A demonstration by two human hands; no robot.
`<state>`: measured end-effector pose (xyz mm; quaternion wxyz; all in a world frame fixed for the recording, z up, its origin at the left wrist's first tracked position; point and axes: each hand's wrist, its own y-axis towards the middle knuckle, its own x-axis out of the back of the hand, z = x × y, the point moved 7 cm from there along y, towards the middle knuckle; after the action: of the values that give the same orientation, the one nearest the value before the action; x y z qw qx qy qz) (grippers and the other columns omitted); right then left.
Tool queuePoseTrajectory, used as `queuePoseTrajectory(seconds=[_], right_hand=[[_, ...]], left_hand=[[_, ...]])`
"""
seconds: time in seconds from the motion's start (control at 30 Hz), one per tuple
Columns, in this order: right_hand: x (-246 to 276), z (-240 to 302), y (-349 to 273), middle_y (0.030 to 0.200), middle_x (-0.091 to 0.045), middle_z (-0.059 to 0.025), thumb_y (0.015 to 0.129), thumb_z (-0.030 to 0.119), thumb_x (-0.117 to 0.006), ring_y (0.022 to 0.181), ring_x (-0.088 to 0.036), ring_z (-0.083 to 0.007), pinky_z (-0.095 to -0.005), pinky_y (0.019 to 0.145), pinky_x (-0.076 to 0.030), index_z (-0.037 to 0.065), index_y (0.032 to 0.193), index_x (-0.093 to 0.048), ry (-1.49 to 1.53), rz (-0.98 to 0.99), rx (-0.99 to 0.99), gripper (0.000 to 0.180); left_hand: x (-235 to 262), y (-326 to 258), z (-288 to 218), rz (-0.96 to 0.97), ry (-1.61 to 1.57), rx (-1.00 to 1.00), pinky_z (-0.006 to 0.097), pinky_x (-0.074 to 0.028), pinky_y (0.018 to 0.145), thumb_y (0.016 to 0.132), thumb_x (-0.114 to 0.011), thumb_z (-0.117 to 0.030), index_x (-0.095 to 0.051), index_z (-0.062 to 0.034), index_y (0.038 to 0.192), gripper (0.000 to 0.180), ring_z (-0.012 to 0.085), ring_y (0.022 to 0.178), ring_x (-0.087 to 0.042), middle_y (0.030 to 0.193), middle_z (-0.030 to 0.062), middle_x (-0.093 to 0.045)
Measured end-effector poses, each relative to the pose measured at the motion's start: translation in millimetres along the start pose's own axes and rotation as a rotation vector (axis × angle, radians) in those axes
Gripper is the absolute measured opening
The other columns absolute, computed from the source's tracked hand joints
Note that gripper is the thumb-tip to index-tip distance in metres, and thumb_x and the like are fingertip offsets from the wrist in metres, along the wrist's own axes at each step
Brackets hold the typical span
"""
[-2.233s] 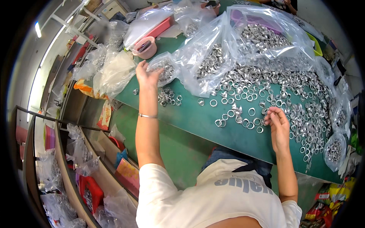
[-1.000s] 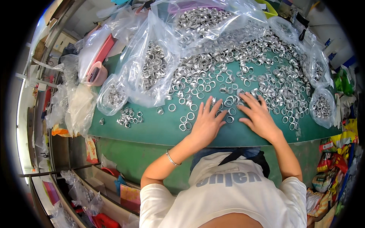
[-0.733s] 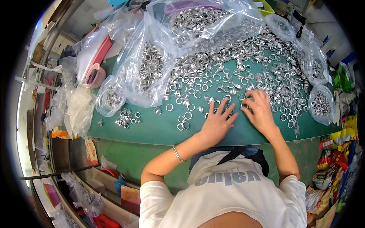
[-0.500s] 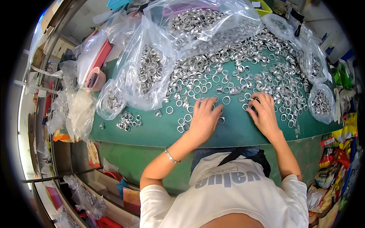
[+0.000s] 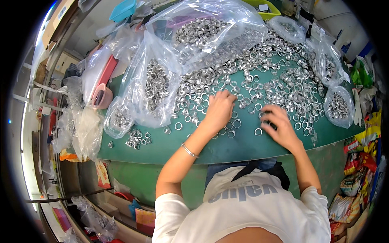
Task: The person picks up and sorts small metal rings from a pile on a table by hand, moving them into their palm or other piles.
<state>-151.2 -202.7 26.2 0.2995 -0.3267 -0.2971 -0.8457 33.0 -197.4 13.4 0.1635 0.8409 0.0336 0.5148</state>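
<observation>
Many silver metal rings [image 5: 279, 87] lie loose over the green tabletop, thickest toward the back and right. My left hand [image 5: 221, 108] reaches into the near edge of the spread, its fingers curled and bunched; whatever is beneath the fingertips is hidden. To the right, my right hand [image 5: 279, 127] hovers low over the table, slightly blurred, with thumb and forefinger apart and nothing visible between them. A single ring [image 5: 258, 132] lies just left of its thumb. Between the hands sit a few more rings, including one larger ring [image 5: 236, 123] nearer the left hand.
Clear plastic bags of rings [image 5: 156, 87] stand at the left and back, with another bag [image 5: 338, 106] at the right edge. A small ring cluster [image 5: 138, 139] lies front left. Beyond are a pink container [image 5: 103, 97], a blue basket [image 5: 122, 11] and a yellow-green tray [image 5: 265, 9].
My left hand has moved forward, deeper among the rings. The right hand has spread its thumb and forefinger, and a ring now lies beside it. The view has shifted slightly.
</observation>
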Motion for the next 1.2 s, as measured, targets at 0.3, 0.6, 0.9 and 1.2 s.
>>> queuePoseTrajectory(seconds=[0.3, 0.6, 0.9, 1.2], right_hand=[[-5, -14, 2, 0.128, -0.047, -0.0081, 0.078, 0.028, -0.065, 0.127, -0.035, -0.0296, -0.0516, 0.105, -0.022, 0.009, 0.112, -0.058, -0.374, 0.034, 0.021, 0.04], [32, -35, 11, 0.108, -0.053, -0.008, 0.077, 0.01, -0.064, 0.11, -0.046, -0.0272, -0.0453, 0.097, -0.029, 0.007, 0.092, -0.064, -0.381, -0.229, -0.062, 0.016], [10, -32, 40, 0.1, -0.053, -0.0049, 0.069, 0.007, -0.068, 0.103, -0.046, -0.0228, -0.0479, 0.098, -0.028, 0.007, 0.086, -0.066, -0.508, 0.016, 0.045, 0.018], [33, -14, 19, 0.094, -0.054, -0.0053, 0.069, 0.008, -0.068, 0.097, -0.05, -0.0227, -0.0413, 0.092, -0.032, 0.007, 0.079, -0.062, -0.303, -0.093, 0.045, 0.012]], left_hand=[[-14, 20, 2, -0.026, 0.05, -0.042, 0.04, -0.038, 0.076, 0.074, -0.065, -0.005, -0.06, -0.0039, 0.084, 0.012, 0.0284, 0.093, -0.05, 0.094, 0.0105, -0.052], [-2, -29, -68, 0.04, -0.199, -0.155, 0.039, -0.039, 0.079, 0.072, -0.064, 0.001, -0.053, -0.0029, 0.09, 0.022, 0.0307, 0.091, -0.052, 0.1, 0.0096, -0.054], [-32, -38, -97, 0.117, -0.095, -0.194, 0.039, -0.039, 0.081, 0.074, -0.059, -0.001, -0.049, -0.0033, 0.115, 0.042, 0.0292, 0.099, -0.047, 0.112, 0.013, -0.049], [-39, -59, -83, 0.269, -0.196, -0.14, 0.037, -0.039, 0.084, 0.074, -0.065, -0.006, -0.05, -0.0028, 0.111, 0.04, 0.0318, 0.104, -0.046, 0.113, 0.0156, -0.047]])
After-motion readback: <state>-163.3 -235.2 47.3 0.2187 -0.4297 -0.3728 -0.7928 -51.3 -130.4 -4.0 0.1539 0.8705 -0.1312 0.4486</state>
